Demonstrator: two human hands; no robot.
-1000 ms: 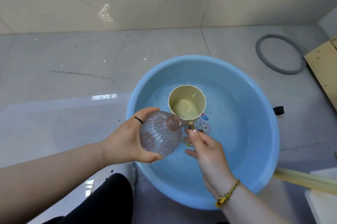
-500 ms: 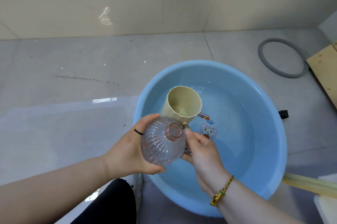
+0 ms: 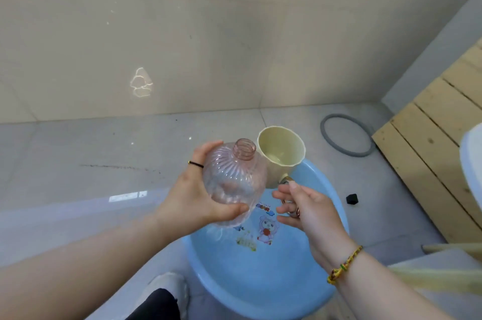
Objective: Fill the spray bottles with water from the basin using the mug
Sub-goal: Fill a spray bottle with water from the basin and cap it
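Up over the far rim of the blue basin (image 3: 260,280), the left hand (image 3: 193,202) is wrapped round the ribbed pink spray bottle (image 3: 233,184). Its open neck is tilted just beside the lip of the cream mug (image 3: 281,153), which the right hand (image 3: 310,211) grips by the handle. Floor (image 3: 78,176) lies open to the left; a grey ring (image 3: 347,137), black block (image 3: 352,199) and wooden slats (image 3: 430,153) crowd the right.

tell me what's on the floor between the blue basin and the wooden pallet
Only a small black block, shown in the head view.
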